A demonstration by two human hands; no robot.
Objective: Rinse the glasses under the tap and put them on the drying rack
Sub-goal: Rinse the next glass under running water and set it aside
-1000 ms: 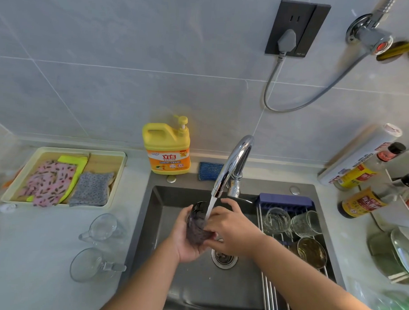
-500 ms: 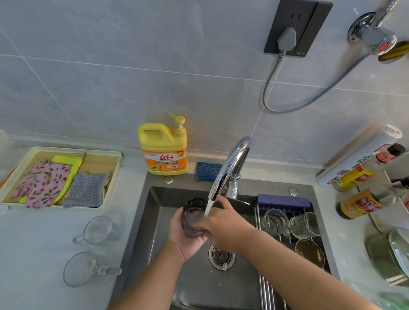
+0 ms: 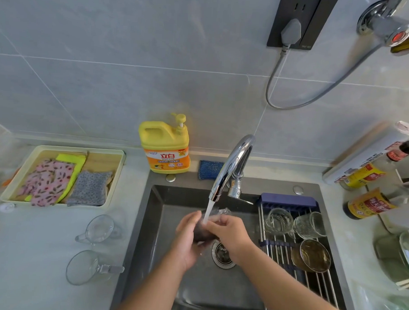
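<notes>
The dark glass (image 3: 202,232) was over the middle of the sink (image 3: 155,211), held between both hands right under the tap (image 3: 231,165), whose stream (image 3: 208,209) fell onto its upper end. It was blurred, so its tilt could not be told. The left hand (image 3: 186,237) cupped it from the left with fingers curled round its side, and the right hand (image 3: 228,234) gripped it from the right, fingers bent over its near side. The drain (image 3: 222,254) showed just below the right wrist. A rack (image 3: 276,247) of metal rods spanned the sink's right part; at its back edge stood a clear glass (image 3: 279,221) with a ribbed glass (image 3: 310,224) just beside it, and an amber glass (image 3: 313,255) lay nearer the front. On the counter (image 3: 45,230), near the sink's left edge, were two clear handled cups, one (image 3: 99,229) farther back and one (image 3: 86,266) nearer the front. Along the counter's back edge stood a yellow soap bottle (image 3: 165,145) and a blue sponge (image 3: 210,170), the sponge partly behind the tap. A tray (image 3: 114,175) holding folded cloths (image 3: 47,181) filled the back left corner, and sauce bottles (image 3: 368,203) crowded the right edge.
</notes>
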